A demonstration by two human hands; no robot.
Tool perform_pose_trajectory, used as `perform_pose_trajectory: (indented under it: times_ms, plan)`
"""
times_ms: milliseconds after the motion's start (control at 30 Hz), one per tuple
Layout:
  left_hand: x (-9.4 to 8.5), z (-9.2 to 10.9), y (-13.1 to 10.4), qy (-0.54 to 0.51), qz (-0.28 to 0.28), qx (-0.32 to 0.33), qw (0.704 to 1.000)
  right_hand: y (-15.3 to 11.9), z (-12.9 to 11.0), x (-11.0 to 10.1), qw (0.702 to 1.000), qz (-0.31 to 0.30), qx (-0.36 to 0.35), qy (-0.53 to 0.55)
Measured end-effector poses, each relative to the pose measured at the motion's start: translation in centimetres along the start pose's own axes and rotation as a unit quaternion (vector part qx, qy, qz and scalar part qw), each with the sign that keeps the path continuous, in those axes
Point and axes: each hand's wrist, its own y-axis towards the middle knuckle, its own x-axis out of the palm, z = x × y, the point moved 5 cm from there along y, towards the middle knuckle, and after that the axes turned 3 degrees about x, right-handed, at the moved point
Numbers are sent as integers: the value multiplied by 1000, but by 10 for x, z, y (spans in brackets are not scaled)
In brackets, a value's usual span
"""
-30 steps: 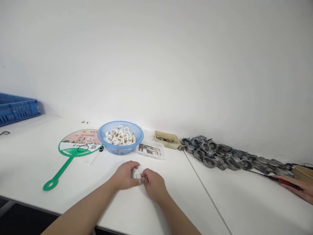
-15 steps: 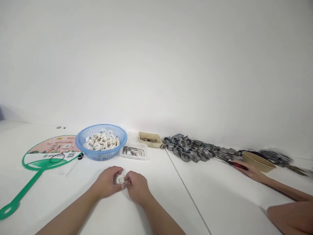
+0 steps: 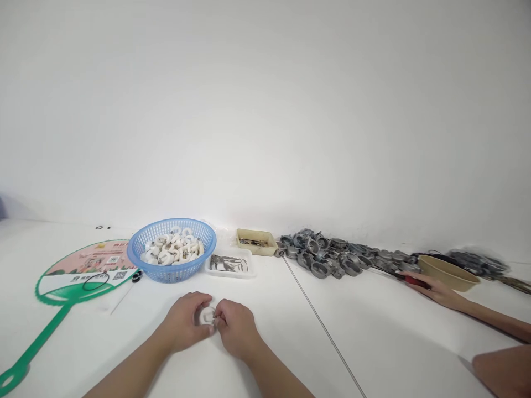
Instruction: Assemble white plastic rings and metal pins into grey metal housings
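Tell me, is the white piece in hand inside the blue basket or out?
Out: the left hand curls around the white piece and the right hand pinches at its edge, in front of the blue basket.

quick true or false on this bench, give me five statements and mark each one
1. The left hand holds a white piece. True.
2. The right hand is inside the blue basket. False: its fingertips are at the white piece.
3. The green-edged fan lies to the left of the blue basket. True.
4. The co-worker's hand holds nothing. False: it holds a red-handled tool.
5. The heap of grey parts lies to the right of the beige tray. True.
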Motion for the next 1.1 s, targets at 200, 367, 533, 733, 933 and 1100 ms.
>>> perform_pose_trajectory:
  times_ms: [200, 367, 533, 733, 933, 1100]
  plan:
    - [-2, 2, -2, -1, -4, -2, 1000, -2, -5, -4, 1000, -5, -3, -10]
    - [-2, 2, -1, -4, -2, 2, 1000, -2, -3, -3, 1000, -3, -5, -7]
    - [-1, 0, -2, -14, 2, -10, 1000, -1, -1, -2, 1000, 6, -3, -1]
    - [-1, 2, -1, -8, 1, -11, 1000, 0, 0, -2, 1000, 7, -3, 13]
    - [-3, 6, 2, 15, -1, -8, 1000, 0, 0, -2, 1000, 4, -7, 17]
    - [-4, 8, 2, 18, 2, -6, 1000, 0, 1, -2, 1000, 2, -1, 11]
